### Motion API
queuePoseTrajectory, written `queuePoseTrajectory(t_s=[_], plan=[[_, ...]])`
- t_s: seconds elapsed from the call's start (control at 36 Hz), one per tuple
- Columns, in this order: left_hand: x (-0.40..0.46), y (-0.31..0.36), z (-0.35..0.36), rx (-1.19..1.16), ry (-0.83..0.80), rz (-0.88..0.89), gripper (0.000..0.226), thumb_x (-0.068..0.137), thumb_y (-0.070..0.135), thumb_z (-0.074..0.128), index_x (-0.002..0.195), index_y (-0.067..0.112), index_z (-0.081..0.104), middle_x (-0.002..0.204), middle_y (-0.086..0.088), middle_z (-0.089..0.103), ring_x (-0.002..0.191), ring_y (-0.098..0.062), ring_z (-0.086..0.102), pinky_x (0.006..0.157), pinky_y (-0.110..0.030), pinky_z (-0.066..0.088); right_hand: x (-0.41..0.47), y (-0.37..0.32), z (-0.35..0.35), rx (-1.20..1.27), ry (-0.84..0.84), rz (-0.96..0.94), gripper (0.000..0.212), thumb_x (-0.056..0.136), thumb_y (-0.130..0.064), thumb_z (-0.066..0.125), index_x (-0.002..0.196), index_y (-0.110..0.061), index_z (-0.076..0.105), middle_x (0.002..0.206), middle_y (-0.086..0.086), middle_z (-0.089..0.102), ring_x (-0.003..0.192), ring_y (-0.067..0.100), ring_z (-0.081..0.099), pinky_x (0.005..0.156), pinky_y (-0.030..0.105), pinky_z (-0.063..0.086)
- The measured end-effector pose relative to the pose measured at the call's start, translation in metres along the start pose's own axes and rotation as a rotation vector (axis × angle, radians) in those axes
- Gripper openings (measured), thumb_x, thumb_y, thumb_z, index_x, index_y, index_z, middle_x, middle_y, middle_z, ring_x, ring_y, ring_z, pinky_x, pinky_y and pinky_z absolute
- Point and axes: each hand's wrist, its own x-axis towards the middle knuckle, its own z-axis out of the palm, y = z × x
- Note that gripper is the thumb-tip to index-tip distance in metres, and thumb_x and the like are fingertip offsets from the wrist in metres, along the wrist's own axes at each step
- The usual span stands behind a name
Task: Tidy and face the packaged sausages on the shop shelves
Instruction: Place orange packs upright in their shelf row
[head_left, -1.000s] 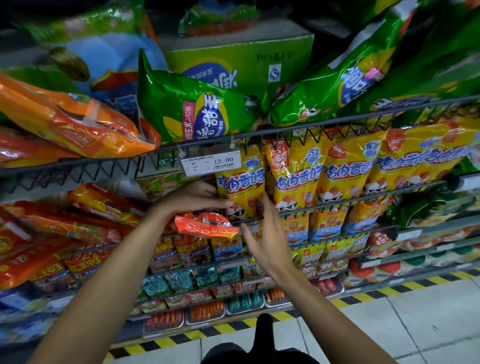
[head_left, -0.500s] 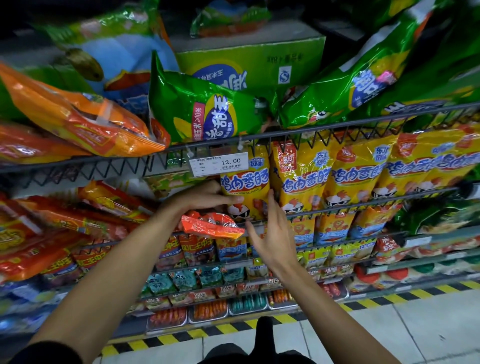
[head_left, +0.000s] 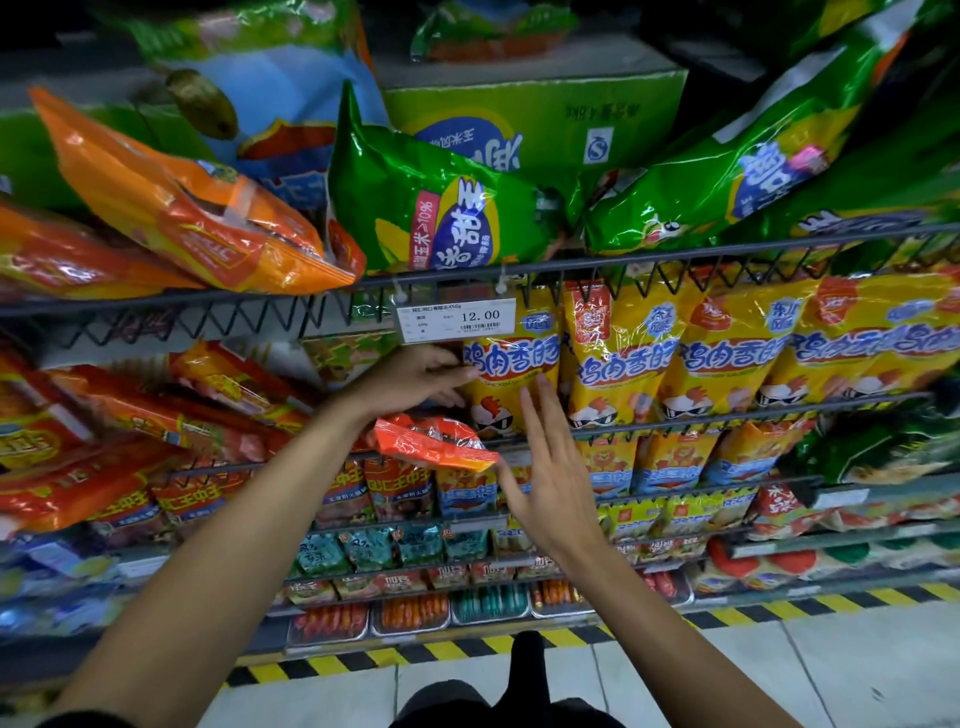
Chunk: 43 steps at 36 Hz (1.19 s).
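1. Under the price tag (head_left: 456, 322), the left hand (head_left: 410, 382) has moved right since a second ago: its fingers now grip the left edge of the leftmost yellow sausage pack (head_left: 511, 379), which stands on the second wire shelf (head_left: 727, 410).
2. Right hand (head_left: 548, 480) has risen with fingers straight and spread, fingertips at the pack's front; contact not certain. Likely squaring that pack up.
3. Small red pack (head_left: 434, 442) juts over the rail below the left hand; not faced.
4. Left fingertips partly hidden behind the pack; shelf edges blurred.

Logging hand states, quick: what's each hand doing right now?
Left hand: fingers curled on the yellow sausage pack.
Right hand: open, holding nothing.
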Motion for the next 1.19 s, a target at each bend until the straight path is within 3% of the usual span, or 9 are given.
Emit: queuePoseTrajectory(t_s=[0.14,0.33,0.56,0.61,0.69,0.86,0.97,1.08,1.19], plan=[[0.005,-0.008,0.001,-0.018,0.012,-0.006,0.025,0.104,0.03,0.055,0.109,0.01,0.068,0.098,-0.003,0.077,0.085,-0.007,0.077,0.082,-0.023,0.061,0.001,0.005,0.003,-0.062,-0.021,-0.021,0.081,0.103,-0.04,0.059,0.163,-0.01,0.014,0.172,0.007,0.0,0.159,0.022,0.006,0.125,0.045,0.027],[-0.019,-0.024,-0.004,-0.092,0.11,0.019,0.033,0.103,0.03,0.052,0.12,0.008,0.071,0.117,-0.005,0.075,0.104,-0.008,0.073,0.101,-0.03,0.055,0.004,0.005,-0.006,0.001,-0.011,-0.042,0.074,0.101,-0.031,0.061,0.162,-0.012,0.023,0.172,0.004,0.009,0.159,0.021,0.006,0.128,0.038,0.017],[-0.082,-0.036,0.015,-0.131,0.507,0.142,0.031,0.107,0.009,0.048,0.124,0.019,0.073,0.13,0.013,0.07,0.13,-0.006,0.058,0.112,-0.022,0.041,0.004,0.016,-0.007,0.007,-0.077,-0.12,0.069,0.097,-0.018,0.068,0.158,-0.014,0.035,0.171,0.003,0.013,0.159,0.022,0.011,0.124,0.041,0.03],[-0.096,-0.042,0.022,-0.111,0.596,0.122,0.034,0.106,0.005,0.048,0.126,0.019,0.071,0.128,0.012,0.071,0.123,-0.011,0.063,0.11,-0.027,0.046,-0.002,0.012,-0.007,0.104,-0.108,-0.092,0.07,0.099,-0.017,0.065,0.16,-0.021,0.03,0.17,-0.003,0.016,0.158,0.016,0.011,0.124,0.036,0.029],[-0.116,-0.052,0.032,-0.053,0.631,0.083,0.041,0.106,0.003,0.049,0.135,0.028,0.066,0.118,0.012,0.073,0.089,-0.034,0.065,0.083,-0.042,0.053,-0.01,0.0,-0.009,0.256,-0.197,-0.063,0.076,0.101,-0.02,0.064,0.162,-0.033,0.021,0.168,-0.02,0.013,0.154,-0.001,0.011,0.114,0.004,0.021],[-0.138,-0.054,0.048,0.135,0.633,-0.019,0.054,0.101,0.011,0.062,0.142,0.044,0.05,0.144,0.028,0.051,0.134,0.011,0.044,0.113,-0.017,0.038,-0.009,-0.019,0.003,0.526,-0.356,0.097,0.078,0.1,-0.037,0.065,0.152,-0.054,0.01,0.156,-0.038,0.016,0.141,-0.018,0.018,0.103,-0.006,0.02],[-0.137,-0.052,0.048,0.222,0.608,0.007,0.063,0.098,0.012,0.067,0.146,0.044,0.042,0.148,0.03,0.04,0.138,0.02,0.03,0.11,-0.004,0.026,0.001,-0.033,0.009,0.699,-0.314,0.189,0.08,0.093,-0.027,0.075,0.154,-0.042,0.026,0.141,-0.043,0.03,0.124,-0.033,0.029,0.098,-0.007,0.027],[-0.126,-0.052,0.042,0.235,0.548,0.044,0.069,0.096,0.018,0.072,0.153,0.038,0.04,0.154,0.025,0.038,0.142,0.018,0.026,0.113,-0.003,0.021,0.013,-0.04,0.016,0.824,-0.208,0.265,0.072,0.084,-0.002,0.081,0.139,-0.037,0.05,0.127,-0.025,0.056,0.113,-0.018,0.055,0.089,0.007,0.049],[-0.112,-0.053,0.03,0.241,0.541,0.096,0.061,0.096,0.018,0.072,0.151,0.026,0.048,0.148,0.018,0.046,0.137,0.013,0.035,0.112,-0.005,0.025,0.023,-0.047,0.014,0.792,-0.078,0.266,0.053,0.084,-0.006,0.081,0.128,-0.028,0.061,0.116,-0.019,0.066,0.106,-0.014,0.061,0.091,0.017,0.056]])
